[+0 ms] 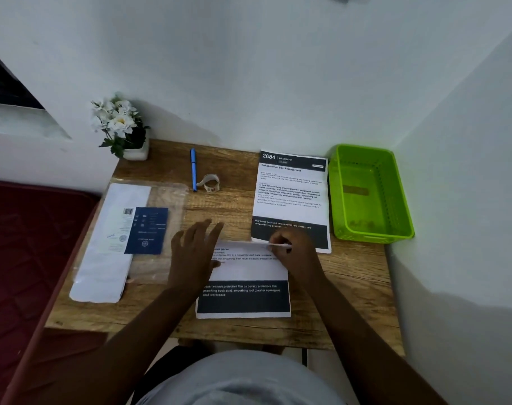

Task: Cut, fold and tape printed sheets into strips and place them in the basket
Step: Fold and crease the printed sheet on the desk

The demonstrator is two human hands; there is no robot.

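A printed sheet (244, 276) lies on the wooden desk (351, 287) in front of me, its top edge folded toward me. My left hand (195, 252) lies flat with spread fingers on the sheet's left side. My right hand (292, 247) pinches the folded top edge at the right. A second printed sheet (291, 197), headed 2684, lies flat behind it. The green plastic basket (368, 194) stands at the desk's right, against the wall. A roll of tape (210, 182) rests at the back middle of the desk.
A blue pen (193, 169) lies beside the tape. A clear plastic sleeve with white paper and a dark blue card (123, 238) covers the desk's left side. A white flower pot (123, 130) stands in the back left corner. Walls close in behind and right.
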